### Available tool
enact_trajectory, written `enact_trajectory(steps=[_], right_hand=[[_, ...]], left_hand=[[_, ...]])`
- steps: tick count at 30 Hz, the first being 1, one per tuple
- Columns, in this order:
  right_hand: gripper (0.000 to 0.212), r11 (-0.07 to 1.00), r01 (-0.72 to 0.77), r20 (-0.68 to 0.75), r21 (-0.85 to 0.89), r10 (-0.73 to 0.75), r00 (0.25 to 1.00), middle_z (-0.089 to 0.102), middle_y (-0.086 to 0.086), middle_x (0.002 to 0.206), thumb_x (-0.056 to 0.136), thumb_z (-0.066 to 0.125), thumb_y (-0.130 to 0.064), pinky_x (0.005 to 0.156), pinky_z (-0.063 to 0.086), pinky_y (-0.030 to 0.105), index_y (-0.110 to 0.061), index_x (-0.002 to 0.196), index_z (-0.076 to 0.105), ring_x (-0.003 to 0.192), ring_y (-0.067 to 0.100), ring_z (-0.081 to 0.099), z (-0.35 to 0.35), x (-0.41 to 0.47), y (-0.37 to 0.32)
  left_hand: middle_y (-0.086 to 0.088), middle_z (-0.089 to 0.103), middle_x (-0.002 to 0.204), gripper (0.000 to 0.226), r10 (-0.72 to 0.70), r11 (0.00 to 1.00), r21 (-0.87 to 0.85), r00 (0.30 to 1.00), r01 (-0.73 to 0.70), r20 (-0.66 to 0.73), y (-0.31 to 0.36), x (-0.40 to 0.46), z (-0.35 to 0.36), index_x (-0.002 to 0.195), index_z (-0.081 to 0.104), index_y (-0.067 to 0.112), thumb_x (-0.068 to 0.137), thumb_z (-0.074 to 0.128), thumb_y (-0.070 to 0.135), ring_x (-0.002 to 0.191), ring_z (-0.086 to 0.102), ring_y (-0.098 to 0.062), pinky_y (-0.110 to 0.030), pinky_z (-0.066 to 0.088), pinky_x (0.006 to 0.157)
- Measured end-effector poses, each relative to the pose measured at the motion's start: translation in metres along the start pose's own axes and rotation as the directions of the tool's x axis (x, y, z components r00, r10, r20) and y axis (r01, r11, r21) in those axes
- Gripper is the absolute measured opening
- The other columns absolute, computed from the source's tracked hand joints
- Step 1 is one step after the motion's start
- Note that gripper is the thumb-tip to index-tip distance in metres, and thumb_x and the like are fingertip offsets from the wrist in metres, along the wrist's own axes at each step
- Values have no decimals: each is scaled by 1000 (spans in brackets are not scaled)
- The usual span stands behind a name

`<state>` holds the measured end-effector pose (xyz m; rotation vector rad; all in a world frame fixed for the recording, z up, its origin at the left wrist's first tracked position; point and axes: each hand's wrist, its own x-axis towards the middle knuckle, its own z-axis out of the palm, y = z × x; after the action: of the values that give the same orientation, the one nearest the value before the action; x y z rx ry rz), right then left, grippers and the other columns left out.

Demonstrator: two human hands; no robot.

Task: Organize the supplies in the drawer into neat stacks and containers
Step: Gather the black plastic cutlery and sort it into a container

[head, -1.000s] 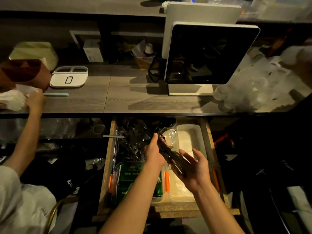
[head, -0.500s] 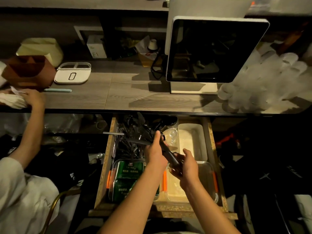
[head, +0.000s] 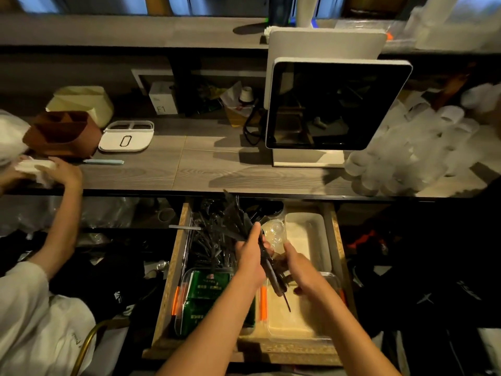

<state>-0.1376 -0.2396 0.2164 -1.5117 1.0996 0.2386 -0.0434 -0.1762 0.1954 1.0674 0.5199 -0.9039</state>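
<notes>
Black plastic cutlery (head: 238, 221) fans out in a bundle above the open drawer (head: 173, 270), its handles gathered in both hands over the drawer's middle. In the head view, the left hand (head: 250, 257) has its grip clenched around the bundle's handles, thumb pointing up along them. The right hand (head: 303, 270), just right of the left hand, curls its grip around the lower ends of the same bundle, and one thin black piece juts down from it. More loose black cutlery lies in the drawer's back left part. A clear container with green packets (head: 206, 297) sits at the drawer's front left, and an empty clear container (head: 284, 318) at its front right, directly under the right hand. A white tray (head: 309, 232) occupies the drawer's back right. Above the drawer, the table (head: 206, 164) carries a dark screen (head: 336, 104). At the table's left end, another person's hand (head: 63, 172) holds white paper.
</notes>
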Motion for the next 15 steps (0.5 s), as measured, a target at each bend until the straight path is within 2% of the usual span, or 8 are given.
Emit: enact_trajectory(steps=[2,4,6,8,11,13,15], right_hand=[[73,999,36,-38,-19,-36,999,72,7,92,103,11,-55,70,51,32,-11,101,69,86,21,66,-19,5,-6],[64,976,81,-78,200,-66,995,71,10,96,103,22,-55,68,48,33,-11,102,69,88,23,65,-29,13,-17],[53,875,158,-127,458,-112,986,68,10,101,101,36,-53,76,51,35,-10,111,65,90,23,63,-32,28,-30],[55,790,180,-119,586,-136,984,65,9,103,98,43,-55,83,49,37,-9,122,61,93,21,61,-31,46,-41],[61,763,52,36,644,-98,994,65,10,103,94,46,-61,81,48,36,-9,120,61,96,24,60,-25,66,-53],[48,672,-22,83,740,-58,995,66,10,96,95,51,-53,82,51,39,-8,109,62,92,26,62,-24,74,-57],[32,564,-13,59,826,-63,996,67,8,84,98,54,-39,82,53,40,-7,102,59,82,25,66,-21,78,-60]], left_hand=[[1,56,62,24,-80,995,72,994,74,74,6,1,-3,97,54,14,89,74,27,47,48,-10,-23,42,45],[0,55,63,22,-180,978,142,962,153,203,11,2,-7,90,59,15,85,76,29,48,48,-10,-23,41,45],[1,51,64,22,-268,957,202,907,210,326,16,0,-10,84,59,15,82,75,31,47,45,-9,-22,40,44],[0,48,64,22,-339,933,262,846,247,411,19,-5,-13,85,56,15,85,70,32,47,43,-9,-20,38,43],[0,47,63,20,-403,904,338,783,261,474,23,-14,-15,87,55,14,89,64,31,45,42,-8,-18,36,43],[0,46,63,19,-435,889,367,755,274,491,25,-17,-16,89,56,13,90,64,30,45,42,-8,-18,36,42],[0,46,63,20,-458,878,381,735,289,499,26,-16,-18,91,56,12,91,64,31,44,43,-8,-18,37,41]])
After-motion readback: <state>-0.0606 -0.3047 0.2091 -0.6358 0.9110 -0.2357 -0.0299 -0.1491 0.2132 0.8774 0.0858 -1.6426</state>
